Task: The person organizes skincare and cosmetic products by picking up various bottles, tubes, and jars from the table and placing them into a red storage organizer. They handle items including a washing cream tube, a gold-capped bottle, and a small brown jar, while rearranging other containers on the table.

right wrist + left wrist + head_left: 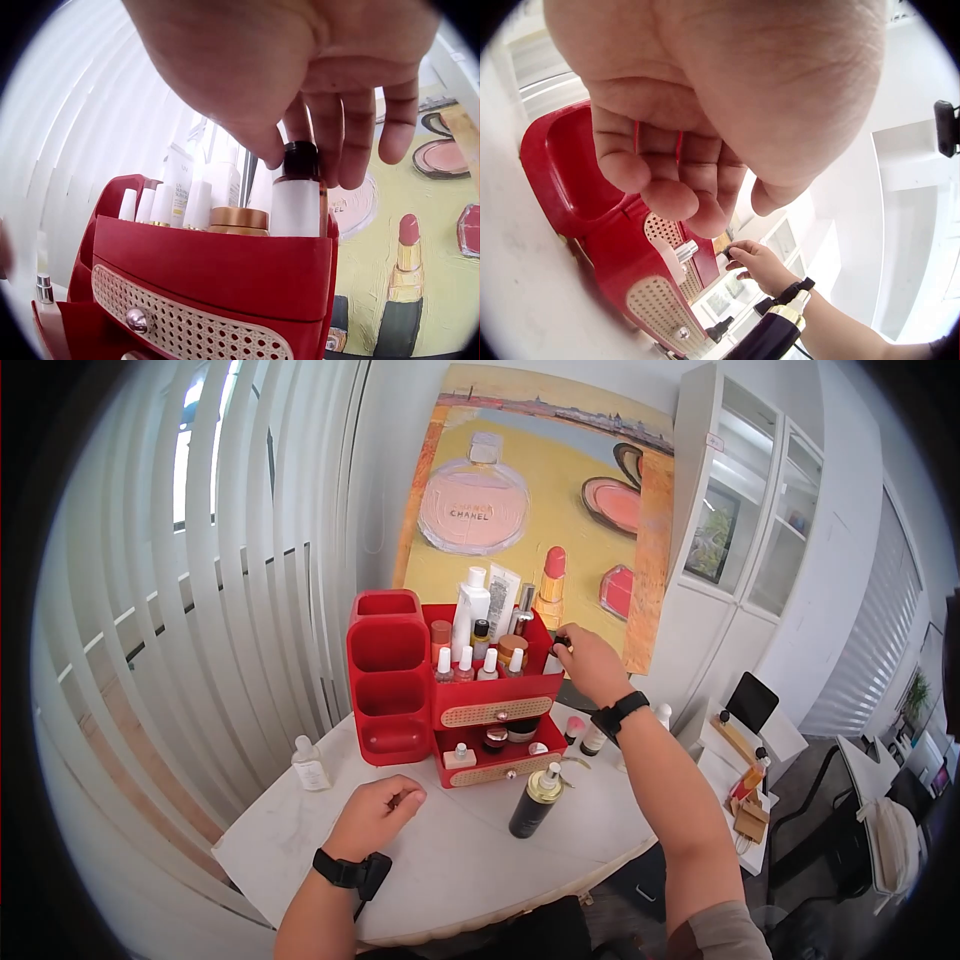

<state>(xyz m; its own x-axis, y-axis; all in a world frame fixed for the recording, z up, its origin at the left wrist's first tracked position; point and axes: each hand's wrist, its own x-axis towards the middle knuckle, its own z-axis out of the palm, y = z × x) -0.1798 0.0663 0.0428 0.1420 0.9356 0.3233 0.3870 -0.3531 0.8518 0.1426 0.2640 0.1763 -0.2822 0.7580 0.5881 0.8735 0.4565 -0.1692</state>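
Note:
My right hand pinches the black cap of a small bottle with a white label. This bottle stands upright at the right end of the top section of a red cosmetics organizer, its lower part hidden behind the front wall. Beside it sit a brown-lidded jar, several white-capped small bottles and a tall white bottle. My left hand hovers over the table in front of the organizer, fingers loosely curled around nothing. Below, the lower drawer is pulled out with small jars inside.
A dark spray bottle stands near the white table's front. Left of the organizer is a clear bottle; to its right, small bottles. Behind leans a large painting, with vertical blinds on the left.

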